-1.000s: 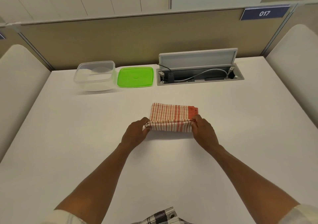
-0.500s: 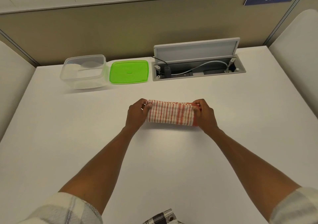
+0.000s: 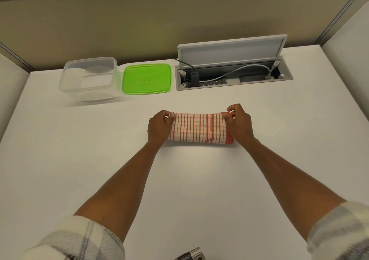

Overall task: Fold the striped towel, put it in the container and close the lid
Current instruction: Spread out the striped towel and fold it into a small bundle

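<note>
The red-and-white striped towel [image 3: 198, 128] lies folded into a narrow rectangle in the middle of the white table. My left hand [image 3: 158, 127] pinches its left end and my right hand [image 3: 238, 125] pinches its right end, both at the far corners. A clear plastic container [image 3: 89, 78] stands open at the back left. Its green lid [image 3: 146, 78] lies flat on the table just right of it.
An open cable hatch [image 3: 233, 76] with a raised grey flap, a plug and cables sits in the table at the back right. A beige partition wall runs behind the table. White padded panels flank the left and right sides.
Both hands carried the towel's near edge up and over to the far edge, folding it in half into a narrower strip. The camera also tilted down and closer.
</note>
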Demonstrator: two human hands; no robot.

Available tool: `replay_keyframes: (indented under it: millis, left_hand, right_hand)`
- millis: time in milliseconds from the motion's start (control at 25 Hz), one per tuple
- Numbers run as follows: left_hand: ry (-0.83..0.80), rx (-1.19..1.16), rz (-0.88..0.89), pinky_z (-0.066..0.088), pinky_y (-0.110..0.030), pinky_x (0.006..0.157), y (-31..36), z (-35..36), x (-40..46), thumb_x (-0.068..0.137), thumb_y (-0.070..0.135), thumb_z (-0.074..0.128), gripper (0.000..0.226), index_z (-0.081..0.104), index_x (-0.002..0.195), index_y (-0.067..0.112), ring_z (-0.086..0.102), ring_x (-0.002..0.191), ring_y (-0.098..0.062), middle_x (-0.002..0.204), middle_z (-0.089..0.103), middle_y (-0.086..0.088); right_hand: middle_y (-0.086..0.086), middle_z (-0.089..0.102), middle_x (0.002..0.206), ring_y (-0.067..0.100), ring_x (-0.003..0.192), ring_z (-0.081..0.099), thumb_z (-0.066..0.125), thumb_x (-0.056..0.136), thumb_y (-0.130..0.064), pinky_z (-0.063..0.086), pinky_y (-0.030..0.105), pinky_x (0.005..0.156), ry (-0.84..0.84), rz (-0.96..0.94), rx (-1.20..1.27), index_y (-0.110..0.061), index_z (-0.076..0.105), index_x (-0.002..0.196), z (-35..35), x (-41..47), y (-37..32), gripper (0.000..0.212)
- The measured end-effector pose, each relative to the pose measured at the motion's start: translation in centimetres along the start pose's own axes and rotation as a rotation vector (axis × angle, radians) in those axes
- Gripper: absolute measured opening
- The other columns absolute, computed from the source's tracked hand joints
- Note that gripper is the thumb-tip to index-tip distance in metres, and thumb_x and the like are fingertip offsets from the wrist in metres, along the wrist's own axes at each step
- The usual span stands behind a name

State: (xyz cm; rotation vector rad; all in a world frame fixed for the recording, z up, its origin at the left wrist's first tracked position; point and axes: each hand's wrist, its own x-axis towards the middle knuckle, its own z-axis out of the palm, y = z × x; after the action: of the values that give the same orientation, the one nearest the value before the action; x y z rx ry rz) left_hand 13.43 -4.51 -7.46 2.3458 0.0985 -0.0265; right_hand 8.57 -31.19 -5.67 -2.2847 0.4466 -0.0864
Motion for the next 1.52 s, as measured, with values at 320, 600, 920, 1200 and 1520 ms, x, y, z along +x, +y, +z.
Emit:
replay_keyframes:
  millis: [320,600,920,1200,1520]
  left_hand:
    - [0.062,0.018,-0.097,0.048,-0.035,0.087,0.8,0.7,-0.2,0.095,0.034,0.052,0.031,0.056,0.121,0.018,0.062,0.103,-0.023,0.112,0.068,-0.005]
    - [-0.057,0.488,0.488,0.011,-0.048,0.122,2.9,2.6,-2.9,0.101,0.025,0.036,0.043,0.046,0.143,0.017,0.025,0.147,-0.028,0.155,0.038,-0.008]
    - [-0.304,0.615,0.49,-0.005,-0.049,0.121,0.8,4.5,-3.5,0.103,0.04,0.026,0.058,0.012,0.157,0.025,0.001,0.152,-0.023,0.166,0.005,-0.001]
    - [-0.288,0.65,0.496,-0.003,-0.051,0.121,0.4,4.4,-3.3,0.101,0.049,0.027,0.063,0.008,0.157,0.026,-0.003,0.152,-0.023,0.166,0.004,0.0]
    - [-0.216,0.696,0.357,-0.008,-0.056,0.119,0.2,3.4,-3.7,0.092,0.071,0.019,0.076,0.009,0.156,0.033,-0.005,0.152,-0.028,0.166,0.004,0.0]
  right_hand:
    - [0.004,0.063,0.114,0.022,0.104,0.059,0.057,0.092,-0.026,0.046,0.033,0.085,0.095,-0.016,-0.174,-0.015,0.053,0.118,0.1,0.2,0.4,0.028]
    - [0.011,0.056,0.132,0.027,0.126,0.049,0.053,0.094,-0.025,0.036,0.041,0.109,0.079,-0.386,-0.384,-0.009,0.052,0.128,3.7,-2.7,-2.6,0.038]
    - [0.008,0.022,0.16,0.025,0.149,0.013,0.034,0.1,-0.038,0.004,0.042,0.12,-0.181,-0.386,-0.641,-0.012,0.023,0.152,6.8,-3.6,-0.5,0.059]
    - [0.009,0.012,0.163,0.026,0.15,0.005,0.028,0.099,-0.049,0.006,0.048,0.121,-0.16,-0.364,-0.762,-0.011,0.014,0.155,5.3,-2.9,1.7,0.069]
    - [0.007,-0.005,0.164,0.029,0.15,0.005,0.024,0.1,-0.052,0.012,0.048,0.121,-0.124,-0.167,-0.619,-0.014,-0.004,0.155,3.5,-3.9,3.0,0.073]
